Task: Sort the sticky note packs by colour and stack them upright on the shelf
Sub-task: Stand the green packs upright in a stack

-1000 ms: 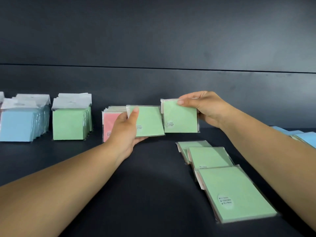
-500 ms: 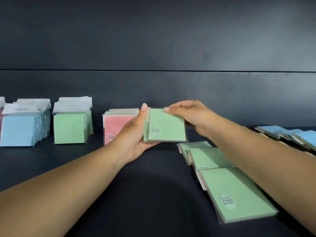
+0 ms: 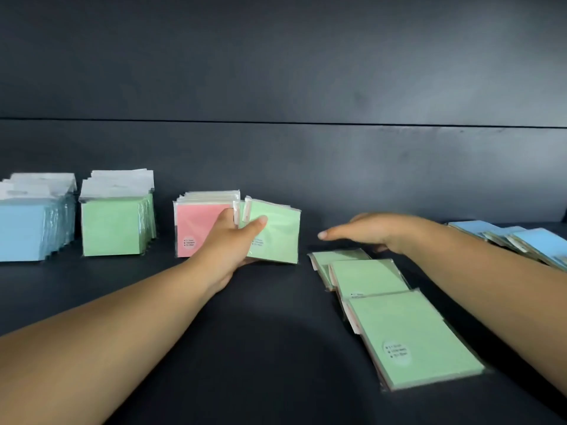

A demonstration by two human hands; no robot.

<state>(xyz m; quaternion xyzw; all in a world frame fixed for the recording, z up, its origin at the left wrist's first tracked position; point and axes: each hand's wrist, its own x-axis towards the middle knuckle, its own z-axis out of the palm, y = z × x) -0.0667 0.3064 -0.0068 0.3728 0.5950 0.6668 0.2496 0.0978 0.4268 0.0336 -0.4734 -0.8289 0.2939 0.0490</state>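
Released by the right hand (image 3: pixel 377 233), now flat above the flat green packs (image 3: pixel 399 320), both held green packs (image 3: pixel 276 231) sit pinched in the left hand (image 3: pixel 228 240) grip.

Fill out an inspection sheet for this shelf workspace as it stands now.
Surface: dark shelf, matte, unmarked where bare.
Job's things: blue stack, green stack and pink stack stand upright at the back; three loose green packs lie flat and overlapping at right; loose blue packs lie flat at far right.
Clutter: nothing seen.
Hands: left hand grips held green packs, upright beside the pink stack; right hand is flat, holding nothing, above the farthest loose green pack.
Cables: nothing seen.
Surroundings: dark back wall with one horizontal seam.
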